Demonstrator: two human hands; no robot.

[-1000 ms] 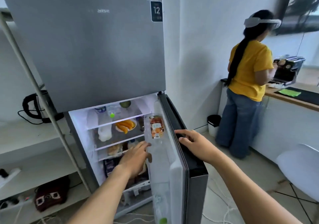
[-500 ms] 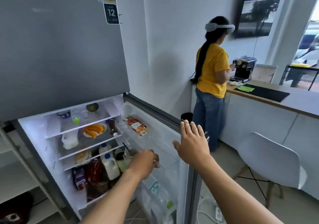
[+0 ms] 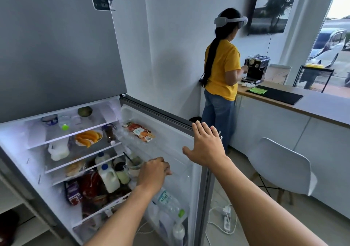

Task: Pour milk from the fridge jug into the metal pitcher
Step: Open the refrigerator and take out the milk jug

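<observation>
The lower fridge door (image 3: 170, 137) stands wide open. Two white milk jugs with blue caps stand on the lower shelf, the nearer milk jug (image 3: 109, 179) in front and a second milk jug (image 3: 102, 159) behind it. My left hand (image 3: 153, 173) hovers just right of them with its fingers curled and nothing in it. My right hand (image 3: 204, 145) is spread flat against the edge of the open door. No metal pitcher is in view.
Shelves hold a plate of orange fruit (image 3: 88, 137), jars and packets. Water bottles (image 3: 168, 202) fill the door bin. A person in a yellow shirt (image 3: 221, 69) stands at the counter (image 3: 303, 105) by a coffee machine (image 3: 255, 69). A white chair (image 3: 284, 168) and floor cables (image 3: 225, 219) are right.
The fridge door has swung from barely ajar to wide open. My right hand went from gripping the door edge to pressing flat on it. My left hand moved in toward the lower shelf.
</observation>
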